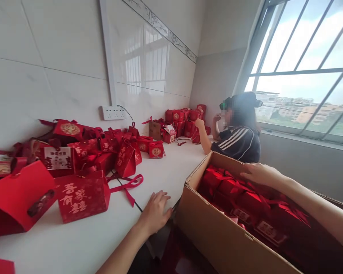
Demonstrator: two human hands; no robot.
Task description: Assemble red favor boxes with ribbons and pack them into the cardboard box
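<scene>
My left hand (155, 211) lies flat on the edge of the white counter (165, 171), fingers spread, holding nothing. It rests right beside the near corner of a large cardboard box (217, 239) filled with red gift boxes (246, 198). My right hand (257, 173) reaches over the far rim of that box, fingers stretched out above the red boxes inside. I cannot see anything gripped in it.
A heap of red gift boxes (82, 160) with ribbons covers the counter's left side. More are stacked in the far corner (185, 120). Another person (237, 131) sits at the far end by the window (303, 68). A wall socket (112, 112) is on the tiles.
</scene>
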